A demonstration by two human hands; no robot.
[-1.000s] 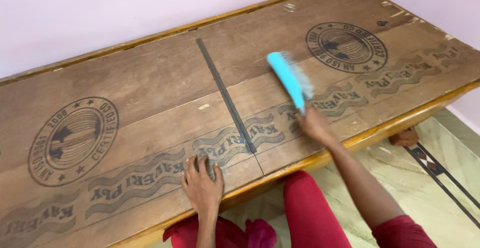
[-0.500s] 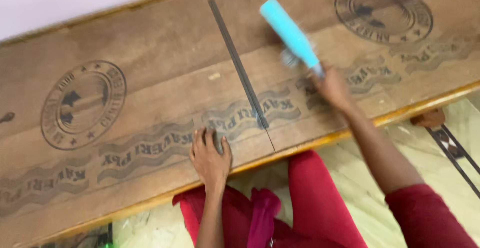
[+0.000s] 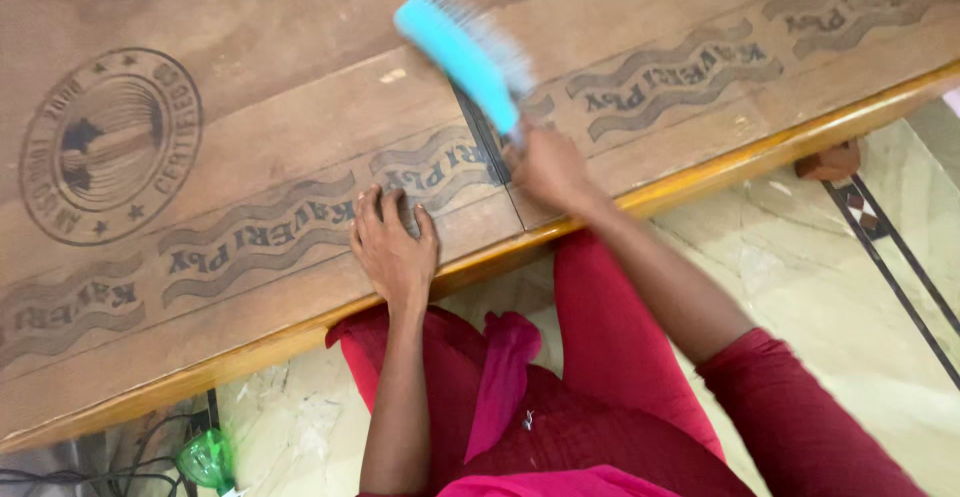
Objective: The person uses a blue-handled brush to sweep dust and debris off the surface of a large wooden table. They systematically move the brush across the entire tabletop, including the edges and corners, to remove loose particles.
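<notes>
Right hand — fingers clenched around the handle of a turquoise brush, bristles blurred, its head lying over the dark metal strip that crossed the boards. Left hand — holding nothing, spread palm-down on the wooden platform, just left of the strip's near end and close to the front edge. Platform surface — stamped with round seals and wavy bands of print. Below the edge — red clothing, pale stone floor, a green object beside dark cables.
</notes>
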